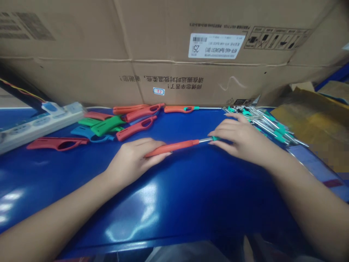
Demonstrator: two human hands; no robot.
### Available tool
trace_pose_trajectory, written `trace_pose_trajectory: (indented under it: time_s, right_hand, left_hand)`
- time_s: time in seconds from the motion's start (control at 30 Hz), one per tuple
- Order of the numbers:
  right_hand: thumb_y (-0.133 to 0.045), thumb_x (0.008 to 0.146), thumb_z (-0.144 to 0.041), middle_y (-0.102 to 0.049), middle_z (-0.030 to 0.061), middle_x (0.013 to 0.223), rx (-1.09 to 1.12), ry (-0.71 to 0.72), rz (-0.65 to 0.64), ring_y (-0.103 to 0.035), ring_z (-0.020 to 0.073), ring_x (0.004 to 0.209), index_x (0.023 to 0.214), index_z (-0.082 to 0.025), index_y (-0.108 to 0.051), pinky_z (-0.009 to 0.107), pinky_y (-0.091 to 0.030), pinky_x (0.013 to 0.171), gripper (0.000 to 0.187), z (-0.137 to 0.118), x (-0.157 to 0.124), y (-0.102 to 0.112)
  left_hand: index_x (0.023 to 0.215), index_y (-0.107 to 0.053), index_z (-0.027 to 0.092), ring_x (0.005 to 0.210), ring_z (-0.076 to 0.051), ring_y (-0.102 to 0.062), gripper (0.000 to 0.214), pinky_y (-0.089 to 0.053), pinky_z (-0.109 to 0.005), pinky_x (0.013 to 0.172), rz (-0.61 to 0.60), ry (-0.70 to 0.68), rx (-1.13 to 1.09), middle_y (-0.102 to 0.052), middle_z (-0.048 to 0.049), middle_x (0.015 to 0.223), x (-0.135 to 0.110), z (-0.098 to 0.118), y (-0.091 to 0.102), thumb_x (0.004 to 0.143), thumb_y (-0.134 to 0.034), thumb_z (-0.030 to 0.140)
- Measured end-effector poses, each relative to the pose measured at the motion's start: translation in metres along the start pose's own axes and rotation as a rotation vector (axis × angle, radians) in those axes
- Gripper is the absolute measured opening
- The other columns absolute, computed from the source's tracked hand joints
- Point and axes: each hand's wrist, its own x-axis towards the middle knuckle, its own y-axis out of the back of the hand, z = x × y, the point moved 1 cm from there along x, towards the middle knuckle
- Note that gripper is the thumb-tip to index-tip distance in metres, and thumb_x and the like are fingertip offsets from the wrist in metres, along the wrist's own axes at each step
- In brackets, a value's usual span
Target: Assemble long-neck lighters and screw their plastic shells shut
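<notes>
My left hand (139, 154) is closed round the back end of a red lighter handle (177, 146), which points to the right above the blue table. At the handle's front end sits a metal tube with a green part (215, 138). My right hand (237, 136) pinches that green part between thumb and fingers. How deep the tube goes into the handle is hidden. Past both hands lies an orange lighter (178, 109) with a green trigger and a metal tube. Beside my right hand is a pile of metal tubes with green parts (268, 123).
Loose red, green and blue lighter handles (107, 125) lie at the back left, near a white power strip (35, 125). A large cardboard box (163, 47) walls off the back. Brown wrapping (311, 116) and a flat pale item (319, 171) lie at the right.
</notes>
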Motion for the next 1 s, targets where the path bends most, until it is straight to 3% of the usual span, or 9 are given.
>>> trace_pose_trajectory:
  time_s: [0.1,0.2,0.33,0.47,0.6,0.67,0.77,1.0]
  right_hand:
    - [-0.058,0.101,-0.027,-0.077,0.0068,0.096,0.015,0.078,0.039,-0.067,0.0216,0.09,0.107,-0.017,-0.072,0.048,-0.04,0.105,0.018,-0.02,0.005,-0.008]
    - [-0.054,0.103,-0.025,-0.076,0.0073,0.091,0.013,0.117,-0.001,-0.066,0.0213,0.087,0.103,-0.016,-0.071,0.045,-0.043,0.101,0.02,-0.035,0.007,-0.013]
    - [-0.058,0.102,-0.031,-0.078,0.0083,0.101,0.052,0.107,-0.001,-0.068,0.0216,0.092,0.114,-0.016,-0.07,0.046,-0.042,0.104,0.023,-0.037,0.006,-0.01]
    - [-0.055,0.103,-0.028,-0.077,0.0076,0.1,0.031,0.094,0.013,-0.067,0.0215,0.092,0.112,-0.016,-0.07,0.048,-0.042,0.105,0.021,-0.031,0.005,-0.005]
    - [-0.052,0.102,-0.019,-0.075,0.008,0.088,-0.039,0.165,0.102,-0.065,0.0208,0.082,0.104,-0.014,-0.069,0.045,-0.045,0.096,0.018,-0.033,0.006,-0.005]
    - [-0.052,0.1,-0.016,-0.074,0.009,0.085,-0.068,0.191,0.135,-0.063,0.0207,0.079,0.102,-0.012,-0.068,0.043,-0.047,0.092,0.017,-0.036,0.006,-0.006]
    - [-0.051,0.099,-0.014,-0.073,0.0092,0.082,-0.065,0.197,0.135,-0.061,0.0199,0.075,0.098,-0.011,-0.068,0.042,-0.047,0.089,0.017,-0.039,0.006,-0.007]
    - [-0.049,0.099,-0.014,-0.072,0.0079,0.082,0.065,0.157,0.087,-0.063,0.0195,0.074,0.097,-0.015,-0.067,0.042,-0.048,0.09,0.018,-0.04,0.004,-0.009]
  left_hand:
    - [0.104,-0.074,0.015,0.078,-0.015,-0.071,0.026,-0.052,-0.023,0.073,-0.013,-0.042,-0.019,-0.076,-0.0044,0.092,-0.001,0.006,-0.003,0.098,-0.066,0.039]
    - [0.103,-0.074,0.016,0.074,-0.014,-0.069,0.024,-0.05,-0.022,0.069,-0.038,-0.064,-0.034,-0.076,-0.003,0.087,-0.002,0.011,-0.006,0.098,-0.066,0.038]
    - [0.102,-0.075,0.017,0.075,-0.015,-0.071,0.024,-0.051,-0.022,0.07,-0.037,-0.027,-0.073,-0.077,-0.0034,0.09,-0.001,0.012,-0.005,0.097,-0.067,0.04]
    - [0.093,-0.077,0.018,0.07,-0.014,-0.069,0.024,-0.051,-0.021,0.066,-0.027,0.125,-0.199,-0.077,-0.0013,0.084,0.002,0.014,-0.005,0.094,-0.07,0.041]
    - [0.068,-0.071,0.018,0.056,-0.012,-0.063,0.041,-0.047,-0.021,0.053,-0.1,0.361,-0.392,-0.07,0.0007,0.063,0.005,0.018,-0.009,0.094,-0.066,0.048]
    - [0.062,-0.069,0.017,0.053,-0.012,-0.061,0.046,-0.046,-0.02,0.052,-0.138,0.413,-0.462,-0.069,0.0006,0.06,0.005,0.019,-0.011,0.095,-0.065,0.049]
    - [0.065,-0.07,0.016,0.054,-0.011,-0.061,0.041,-0.046,-0.02,0.052,-0.127,0.372,-0.463,-0.069,0.0007,0.06,0.004,0.02,-0.011,0.094,-0.067,0.046]
    - [0.091,-0.074,0.017,0.063,-0.012,-0.065,0.019,-0.049,-0.021,0.062,-0.018,0.1,-0.237,-0.074,-0.0008,0.078,-0.004,0.024,-0.01,0.095,-0.069,0.035]
